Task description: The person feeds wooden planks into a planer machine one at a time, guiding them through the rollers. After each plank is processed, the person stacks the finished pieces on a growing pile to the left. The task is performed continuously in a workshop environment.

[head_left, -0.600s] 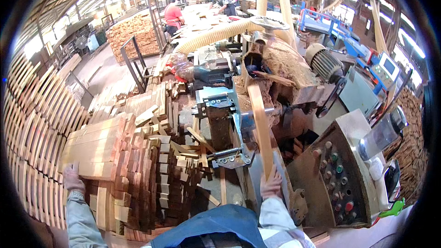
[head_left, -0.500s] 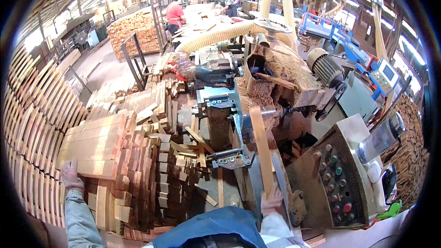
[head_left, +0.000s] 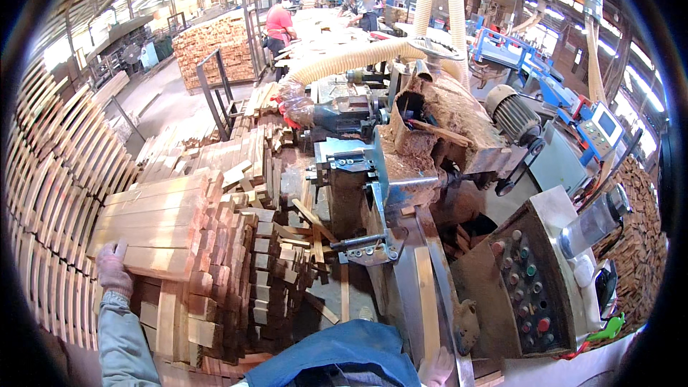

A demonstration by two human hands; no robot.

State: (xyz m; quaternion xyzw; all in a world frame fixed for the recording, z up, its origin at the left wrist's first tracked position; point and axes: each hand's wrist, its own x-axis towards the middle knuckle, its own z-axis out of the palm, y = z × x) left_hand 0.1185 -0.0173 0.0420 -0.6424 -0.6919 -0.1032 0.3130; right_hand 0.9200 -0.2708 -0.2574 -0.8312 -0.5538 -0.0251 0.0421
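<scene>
My left hand (head_left: 115, 269), in a pale work glove, rests against the near left edge of the top boards on a stack of wooden boards (head_left: 150, 218). Its fingers are stretched and a little apart. At the lower edge, my right hand (head_left: 436, 368) has its fingers around the near end of a light wooden strip (head_left: 426, 294); part of that hand is cut off. The strip lies lengthwise on the metal bed (head_left: 405, 279) of a woodworking machine. Farther along that bed sits a small wooden piece (head_left: 408, 211).
Ahead is the machine's sawdust-covered housing (head_left: 448, 111) with a motor (head_left: 513, 112). A button panel (head_left: 522, 279) stands right of the bed. Loose offcuts (head_left: 313, 222) lie between stack and machine. Slatted wood (head_left: 61, 229) is piled at left. Several people, one in red (head_left: 278, 25), work far off.
My right hand has drawn back toward my body. The strip has come down and nearer, from raised over the bed to lying along it. My left hand stays at the stack.
</scene>
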